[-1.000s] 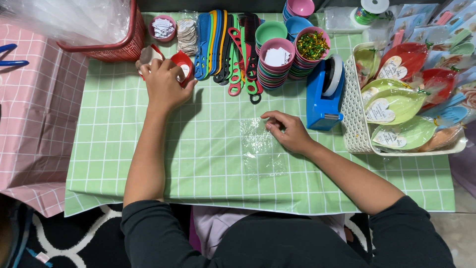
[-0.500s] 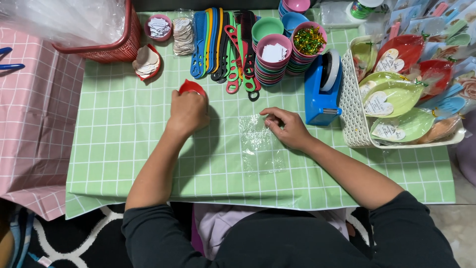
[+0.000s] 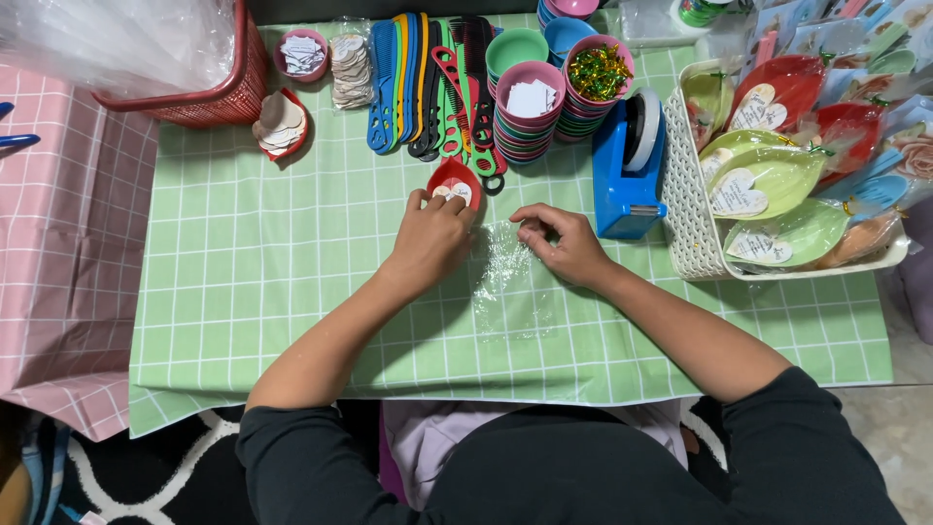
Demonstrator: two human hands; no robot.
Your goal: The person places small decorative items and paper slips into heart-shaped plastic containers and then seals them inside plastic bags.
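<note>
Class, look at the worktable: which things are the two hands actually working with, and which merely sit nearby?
In hand:
left hand holds the red leaf dish
right hand touches the clear bag

Lying about:
combs
stacked bowls
blue tape dispenser
white basket
red basket

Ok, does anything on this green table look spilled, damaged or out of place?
Nothing stands out. The left hand holds a small red leaf-shaped plastic dish, the right hand presses the clear cellophane bag flat on the green checked tablecloth, and the coloured plastic combs and stacked coloured bowls sit in tidy rows.
</note>
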